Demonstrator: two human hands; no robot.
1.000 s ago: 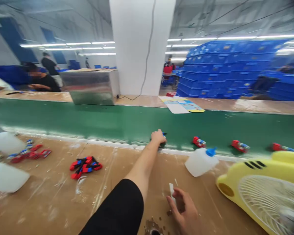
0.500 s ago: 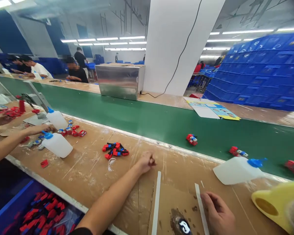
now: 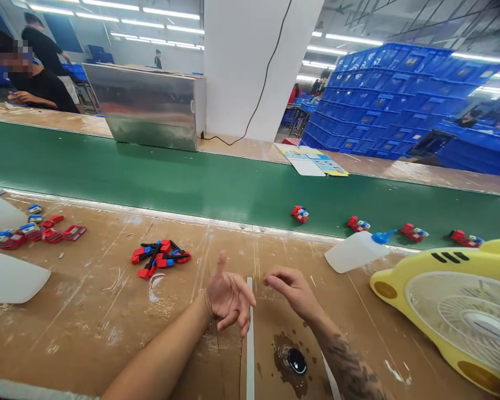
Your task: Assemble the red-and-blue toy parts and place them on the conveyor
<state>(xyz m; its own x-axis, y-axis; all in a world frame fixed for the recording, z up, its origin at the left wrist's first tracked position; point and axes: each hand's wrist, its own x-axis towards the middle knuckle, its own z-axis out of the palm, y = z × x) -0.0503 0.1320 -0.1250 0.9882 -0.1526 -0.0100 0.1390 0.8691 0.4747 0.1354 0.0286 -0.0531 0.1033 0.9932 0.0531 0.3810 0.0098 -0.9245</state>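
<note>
My left hand (image 3: 230, 300) is held over the brown worktop with its palm turned up and its fingers spread, holding nothing. Just to its right, my right hand (image 3: 294, 289) is closed, with thumb and forefinger together at the tips; whether something small is between them I cannot make out. The two hands are apart. Below them, a small round black pot (image 3: 296, 361) with shiny liquid stands on a wet-stained patch, between white strips (image 3: 250, 339). Left of my hands lies a heap of red, black and blue plastic parts (image 3: 161, 256).
A green conveyor (image 3: 233, 186) carries several red toy pieces (image 3: 300, 214). A white squeeze bottle (image 3: 354, 253) lies tilted near a yellow fan (image 3: 454, 294) on the right. More red and grey parts (image 3: 52, 234) lie left, beside another white bottle (image 3: 12, 278). A co-worker (image 3: 37, 83) sits across the belt.
My left hand has opened from a closed grip and turned palm up. My right hand has moved inward and away from me, beside the left. The view has swung to the right.
</note>
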